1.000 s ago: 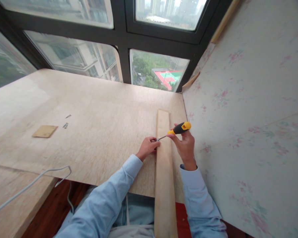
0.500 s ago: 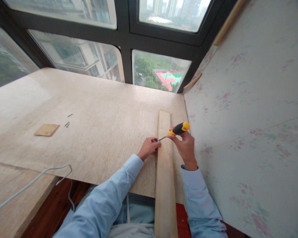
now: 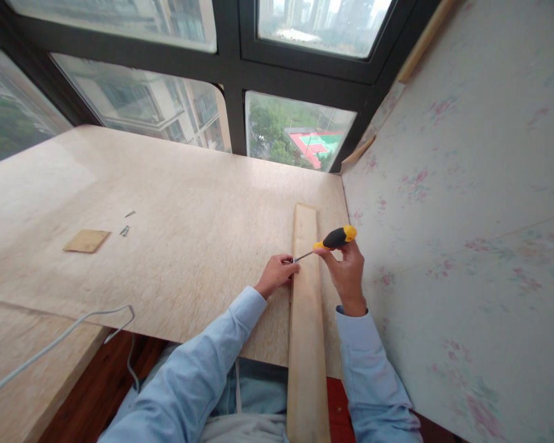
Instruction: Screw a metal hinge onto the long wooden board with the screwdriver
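My right hand (image 3: 348, 274) grips a screwdriver (image 3: 337, 238) with a black and yellow handle. Its shaft slants down to the left, across a long pale wooden board (image 3: 307, 332). The tip meets the board's left edge beside the fingers of my left hand (image 3: 277, 272). Those left fingers are pinched together at that edge, around something small and shiny that I cannot make out. The board lies lengthwise on the marble-patterned surface, and its near end reaches past the front edge toward my lap.
Several screws (image 3: 125, 231) lie at the left, near a small square wooden piece (image 3: 87, 241). A grey cable (image 3: 60, 338) runs over the front left corner of the ledge (image 3: 180, 203). A flowered wall (image 3: 466, 258) rises close on the right; windows stand behind.
My right hand and the screwdriver handle have shifted slightly to the right and up. The left hand and the board stay in place.
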`<state>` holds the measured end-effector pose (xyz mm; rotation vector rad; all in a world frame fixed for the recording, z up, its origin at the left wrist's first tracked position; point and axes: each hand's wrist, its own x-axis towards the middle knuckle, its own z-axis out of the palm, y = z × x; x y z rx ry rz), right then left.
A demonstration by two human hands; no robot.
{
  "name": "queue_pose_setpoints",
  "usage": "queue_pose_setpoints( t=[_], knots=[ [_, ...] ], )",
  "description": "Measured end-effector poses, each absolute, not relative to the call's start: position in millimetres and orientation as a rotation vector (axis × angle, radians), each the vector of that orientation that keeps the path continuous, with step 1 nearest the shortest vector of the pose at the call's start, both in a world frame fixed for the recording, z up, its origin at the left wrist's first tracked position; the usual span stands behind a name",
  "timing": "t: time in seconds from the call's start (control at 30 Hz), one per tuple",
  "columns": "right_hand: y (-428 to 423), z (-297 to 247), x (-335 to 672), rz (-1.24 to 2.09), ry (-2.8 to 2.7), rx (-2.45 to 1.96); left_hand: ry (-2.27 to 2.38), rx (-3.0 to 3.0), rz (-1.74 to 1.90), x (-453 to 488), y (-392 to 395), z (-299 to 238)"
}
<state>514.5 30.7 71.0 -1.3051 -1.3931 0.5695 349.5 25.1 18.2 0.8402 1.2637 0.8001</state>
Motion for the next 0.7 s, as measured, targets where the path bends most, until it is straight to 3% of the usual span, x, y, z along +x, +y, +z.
queue_pose_setpoints(
  t=[0.23, 0.47, 0.7],
  knots=[
    [25.9, 76.4, 511.3, 1.056, -1.490, -0.978, 1.262, 0.835, 0.795, 349.5, 25.1, 17.8],
    [29.6, 68.1, 509.8, 0.571, -1.444, -1.291, 1.291, 0.870, 0.781, 349.3, 25.0, 19.5],
    [23.4, 78.2, 515.0, 1.110, -1.457, -0.948, 1.276, 0.827, 0.800, 350.2, 25.0, 19.0]
  ],
)
